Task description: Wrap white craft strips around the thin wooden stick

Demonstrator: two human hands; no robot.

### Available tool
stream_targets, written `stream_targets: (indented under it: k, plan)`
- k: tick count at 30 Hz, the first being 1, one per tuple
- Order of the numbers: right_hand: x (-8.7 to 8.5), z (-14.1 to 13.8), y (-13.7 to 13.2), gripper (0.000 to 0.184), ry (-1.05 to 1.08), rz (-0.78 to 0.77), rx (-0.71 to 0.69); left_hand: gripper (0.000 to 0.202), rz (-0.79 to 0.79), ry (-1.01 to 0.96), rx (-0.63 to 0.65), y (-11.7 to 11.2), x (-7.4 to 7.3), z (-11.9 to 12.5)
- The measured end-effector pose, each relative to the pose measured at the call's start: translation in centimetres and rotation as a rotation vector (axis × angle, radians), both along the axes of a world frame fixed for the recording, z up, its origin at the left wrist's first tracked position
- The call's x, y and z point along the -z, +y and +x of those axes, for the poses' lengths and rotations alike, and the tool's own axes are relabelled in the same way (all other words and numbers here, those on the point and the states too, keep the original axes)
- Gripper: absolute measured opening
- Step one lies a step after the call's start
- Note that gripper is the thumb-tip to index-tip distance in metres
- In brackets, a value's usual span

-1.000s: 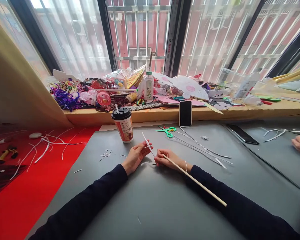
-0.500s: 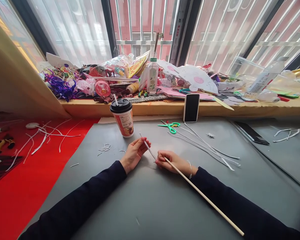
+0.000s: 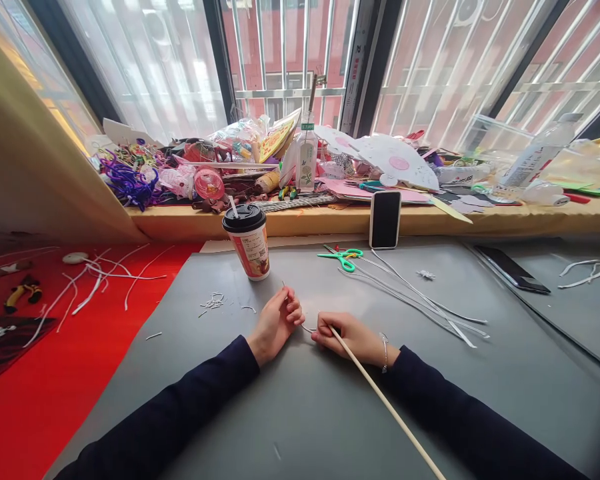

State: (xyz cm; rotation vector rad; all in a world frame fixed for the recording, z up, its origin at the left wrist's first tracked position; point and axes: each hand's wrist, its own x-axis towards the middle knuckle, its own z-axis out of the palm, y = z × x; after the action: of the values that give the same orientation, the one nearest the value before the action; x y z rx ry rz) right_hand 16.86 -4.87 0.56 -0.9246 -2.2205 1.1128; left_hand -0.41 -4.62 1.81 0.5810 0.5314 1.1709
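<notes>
My left hand [image 3: 275, 323] is closed around a thin white strip [image 3: 307, 329], whose tip pokes up past the fingers. A short stretch of the strip crosses the gap to my right hand [image 3: 349, 335], which pinches its other end. A long pale wooden stick [image 3: 387, 405] is also gripped in my right fist and slants down toward me past the bottom edge. Most of the strip is hidden by the fingers. Beyond my hands lie green-handled scissors [image 3: 347, 264] and several long white strips [image 3: 420, 299]. Small white clippings [image 3: 214, 301] are scattered left of my left hand.
A lidded paper cup [image 3: 253, 250] with a straw stands just beyond my left hand. One phone [image 3: 385, 220] leans upright against the ledge [image 3: 315, 223]; another dark phone [image 3: 513, 269] lies at right. Craft materials and bottles crowd the ledge. Red cloth [image 3: 100, 333] covers the left side.
My left fingers have curled further around the strip, so less of it shows between the hands. The lower end of the stick has swung left and now runs out of view.
</notes>
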Motion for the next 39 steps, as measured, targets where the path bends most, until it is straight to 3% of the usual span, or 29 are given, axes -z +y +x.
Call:
stream_targets:
  k: [6, 12, 19, 28, 33, 39]
  plan:
    - [0.0, -0.1, 0.4, 0.029, -0.001, 0.050, -0.031, 0.016, 0.035, 0.013, 0.124, -0.4, -0.1, 0.3]
    - [-0.4, -0.4, 0.7, 0.027, 0.042, 0.066, -0.061, 0.024, 0.113, 0.122, 0.168, -0.8, 0.1, 0.4]
    - [-0.3, -0.5, 0.3, 0.028, 0.071, 0.005, -0.050, 0.028, 0.154, 0.188, 0.121, -0.9, 0.1, -0.1]
    - [-0.8, -0.5, 0.4, 0.023, 0.042, 0.084, -0.037, 0.028, 0.193, 0.257, 0.133, -1.5, -0.7, -0.3]
    - [-0.7, -0.5, 0.5, 0.022, 0.134, -0.033, -0.063, 0.047, 0.207, 0.313, 0.128, -1.1, -0.9, 0.1]
    - [-0.7, -0.5, 0.3, 0.034, 0.151, -0.097, -0.050, 0.040, 0.165, 0.328, 0.020, -0.5, -0.2, -0.1]
